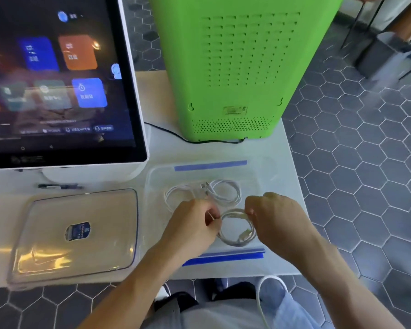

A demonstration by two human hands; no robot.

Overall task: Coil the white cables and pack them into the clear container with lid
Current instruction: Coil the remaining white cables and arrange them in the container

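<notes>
Inside clear container (254, 176): 1 coiled cable (226, 193) lies at back; left hand (195, 222) and right hand (274, 217) both pinch second coil (237, 230), lowering it. Lid (76, 233) off, beside container. Third cable (262, 298) hangs uncoiled at lap.

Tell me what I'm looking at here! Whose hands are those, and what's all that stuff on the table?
This one picture comes from a camera worn on a person's head, looking down, so you see their own two hands. The left hand and right hand each pinch a side of a small coiled white cable over a clear container with blue tape strips. A looser white cable already lies inside. The container's clear lid sits to the left on the table. Behind are a big touchscreen and a green machine. Another white cable hangs near the person's lap.
</notes>
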